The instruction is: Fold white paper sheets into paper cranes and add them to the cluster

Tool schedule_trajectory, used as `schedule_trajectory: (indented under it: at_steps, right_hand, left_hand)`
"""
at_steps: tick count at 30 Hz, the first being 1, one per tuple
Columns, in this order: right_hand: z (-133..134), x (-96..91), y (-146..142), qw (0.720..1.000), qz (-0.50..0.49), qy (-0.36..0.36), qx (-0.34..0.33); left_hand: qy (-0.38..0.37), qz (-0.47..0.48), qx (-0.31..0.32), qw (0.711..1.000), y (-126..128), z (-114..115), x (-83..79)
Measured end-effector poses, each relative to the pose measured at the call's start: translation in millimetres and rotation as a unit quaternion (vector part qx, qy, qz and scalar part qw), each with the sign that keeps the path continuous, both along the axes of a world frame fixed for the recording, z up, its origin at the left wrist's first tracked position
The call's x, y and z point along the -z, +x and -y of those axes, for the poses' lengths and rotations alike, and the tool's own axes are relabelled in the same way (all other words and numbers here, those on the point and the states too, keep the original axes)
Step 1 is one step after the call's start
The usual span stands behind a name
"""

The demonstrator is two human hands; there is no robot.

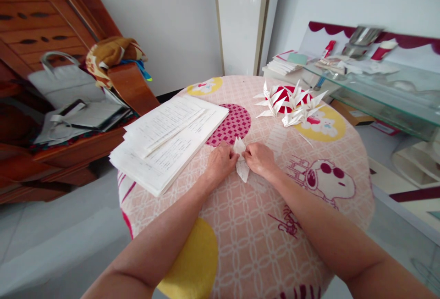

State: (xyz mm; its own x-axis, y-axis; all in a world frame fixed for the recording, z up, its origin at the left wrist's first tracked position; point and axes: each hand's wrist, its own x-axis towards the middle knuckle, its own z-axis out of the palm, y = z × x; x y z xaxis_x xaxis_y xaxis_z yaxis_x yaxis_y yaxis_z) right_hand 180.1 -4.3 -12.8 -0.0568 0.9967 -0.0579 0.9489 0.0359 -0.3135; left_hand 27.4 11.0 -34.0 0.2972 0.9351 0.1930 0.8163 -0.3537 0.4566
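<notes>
A small piece of folded white paper (242, 170), pointed at both ends, is held just above the middle of the round table. My left hand (222, 159) pinches its left edge, fingers closed. From the other side my right hand (258, 157) pinches the right edge, also closed. Part of the paper is hidden behind the fingertips. Several folded paper cranes (292, 102) stand grouped at the table's back right. To the left of my hands lies a stack of written paper sheets (172, 145).
A patterned pink cloth (247, 225) covers the table. On the left, a wooden bench (130, 83) holds a pale bag (65, 83) and a brown cloth (113, 56). A glass shelf (378, 90) with various items stands at the right, close to the table's edge.
</notes>
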Motion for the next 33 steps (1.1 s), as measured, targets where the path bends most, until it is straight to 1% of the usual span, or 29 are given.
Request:
schedule_trajectory:
  at_steps: [3, 6, 9, 12, 15, 22, 27, 33]
  right_hand:
    - [0, 0.1, 1, 1.000, -0.011, 0.008, 0.006]
    - [-2, 0.9, 2, 1.000, -0.018, 0.006, 0.010]
    - [-5, 1.9, 4, 1.000, -0.018, -0.005, 0.017]
    - [-7, 2.4, 4, 1.000, -0.015, -0.001, 0.024]
    - [-6, 2.8, 3, 1.000, -0.008, 0.005, 0.029]
    - [-5, 3.7, 2, 0.999, 0.015, 0.020, 0.026]
    - [-6, 1.2, 7, 1.000, 0.006, 0.028, 0.009]
    - [-4, -1.8, 14, 0.999, -0.028, 0.005, -0.016]
  left_hand:
    - [-0.002, 0.013, 0.001, 1.000, 0, 2, -0.7]
    - [0.021, 0.063, 0.021, 0.998, -3, 4, 0.5]
    - [0.049, 0.093, 0.060, 0.993, -6, 4, 3.3]
    - [0.063, 0.090, 0.112, 0.988, -6, 2, 5.7]
    - [0.069, 0.081, 0.135, 0.985, -6, 2, 6.7]
    - [0.074, 0.014, 0.125, 0.989, -7, 3, 5.0]
    - [0.081, -0.036, 0.115, 0.989, -8, 4, 2.9]
    - [0.062, -0.038, 0.113, 0.991, -8, 4, 1.4]
